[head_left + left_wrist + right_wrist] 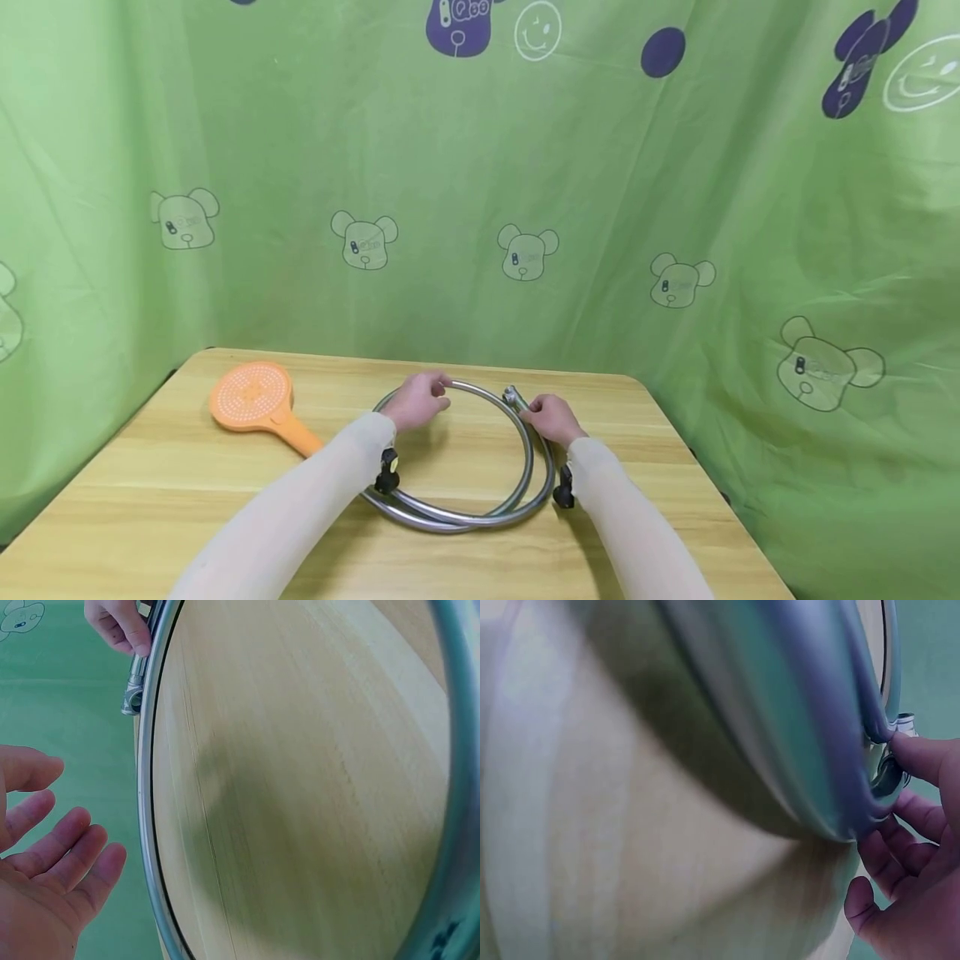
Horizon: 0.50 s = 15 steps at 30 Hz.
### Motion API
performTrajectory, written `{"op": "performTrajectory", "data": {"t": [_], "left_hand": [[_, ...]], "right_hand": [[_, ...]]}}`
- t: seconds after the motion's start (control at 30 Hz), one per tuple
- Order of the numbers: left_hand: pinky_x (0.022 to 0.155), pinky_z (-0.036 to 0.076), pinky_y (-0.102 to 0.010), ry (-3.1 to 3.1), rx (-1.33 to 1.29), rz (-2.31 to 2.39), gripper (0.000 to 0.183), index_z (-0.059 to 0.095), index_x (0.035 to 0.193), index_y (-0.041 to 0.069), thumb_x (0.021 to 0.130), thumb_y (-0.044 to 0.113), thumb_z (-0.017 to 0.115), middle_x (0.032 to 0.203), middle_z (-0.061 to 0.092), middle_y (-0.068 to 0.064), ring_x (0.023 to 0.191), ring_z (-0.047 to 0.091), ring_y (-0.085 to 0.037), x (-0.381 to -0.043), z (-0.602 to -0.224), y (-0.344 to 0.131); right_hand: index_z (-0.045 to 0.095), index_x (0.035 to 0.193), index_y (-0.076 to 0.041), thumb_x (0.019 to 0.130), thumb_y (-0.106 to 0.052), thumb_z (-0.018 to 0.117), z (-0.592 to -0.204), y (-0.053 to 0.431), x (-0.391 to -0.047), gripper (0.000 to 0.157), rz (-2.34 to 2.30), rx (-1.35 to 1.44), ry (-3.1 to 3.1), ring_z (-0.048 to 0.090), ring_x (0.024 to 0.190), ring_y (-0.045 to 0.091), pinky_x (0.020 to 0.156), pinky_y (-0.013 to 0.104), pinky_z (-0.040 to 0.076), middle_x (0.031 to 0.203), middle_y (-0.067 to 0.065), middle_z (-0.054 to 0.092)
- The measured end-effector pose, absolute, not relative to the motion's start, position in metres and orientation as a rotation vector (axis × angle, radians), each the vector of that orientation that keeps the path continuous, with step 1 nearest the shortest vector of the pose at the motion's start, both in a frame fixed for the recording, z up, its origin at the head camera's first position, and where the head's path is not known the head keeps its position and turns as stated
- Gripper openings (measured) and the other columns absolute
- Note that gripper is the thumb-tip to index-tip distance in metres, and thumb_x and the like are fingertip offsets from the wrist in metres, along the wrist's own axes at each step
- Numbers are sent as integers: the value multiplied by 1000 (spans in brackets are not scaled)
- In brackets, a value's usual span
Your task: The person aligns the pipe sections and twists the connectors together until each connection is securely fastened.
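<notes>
A coiled silver shower hose lies in loops on the wooden table. My right hand pinches the hose just below its metal end fitting, at the coil's right side. In the right wrist view, the thumb and fingers of that right hand meet around the hose by the fitting. Over the far left part of the loop is my left hand, holding nothing. The left wrist view shows this left hand with spread, slightly bent fingers, apart from the hose.
An orange shower head lies face up at the table's left, its handle end hidden by my left forearm. Green patterned cloth hangs behind the table and along its sides.
</notes>
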<state>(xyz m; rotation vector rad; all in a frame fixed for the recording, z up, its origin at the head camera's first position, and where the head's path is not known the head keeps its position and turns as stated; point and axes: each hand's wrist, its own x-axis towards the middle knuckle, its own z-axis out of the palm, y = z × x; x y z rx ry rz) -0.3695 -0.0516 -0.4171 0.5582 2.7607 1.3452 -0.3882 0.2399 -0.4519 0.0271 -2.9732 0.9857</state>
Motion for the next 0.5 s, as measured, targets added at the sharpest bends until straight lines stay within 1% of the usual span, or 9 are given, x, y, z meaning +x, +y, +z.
{"op": "performTrajectory", "data": {"t": [0.17, 0.3, 0.4, 0.5], "left_hand": [[97, 54, -48, 2774, 561, 1337, 38, 63, 129, 5, 93, 14, 68, 122, 67, -18, 111, 63, -32, -370, -418, -52], [99, 53, -49, 2775, 553, 1329, 38, 63, 130, 6, 93, 14, 68, 124, 66, -18, 113, 63, -32, -368, -417, -52], [101, 52, -50, 2778, 534, 1319, 40, 62, 131, 7, 93, 15, 68, 126, 66, -17, 116, 62, -32, -365, -416, -54], [105, 49, -52, 2777, 518, 1317, 42, 61, 133, 8, 93, 16, 68, 130, 64, -18, 122, 60, -34, -362, -416, -57]], "right_hand": [[70, 92, -2, 93, -21, 71, -451, 240, -387, 19, 959, 25, -2979, 58, 73, 20, 60, 28, 48, 83, 8, 66], [72, 95, -1, 92, -20, 71, -450, 242, -387, 20, 948, 40, -2982, 60, 75, 20, 63, 29, 50, 86, 9, 68], [73, 100, 1, 92, -20, 71, -449, 245, -386, 22, 927, 61, -2981, 63, 81, 23, 70, 35, 55, 92, 11, 71], [71, 111, 4, 92, -21, 70, -447, 245, -385, 31, 917, 89, -2963, 67, 96, 30, 85, 44, 57, 106, 18, 72]]}}
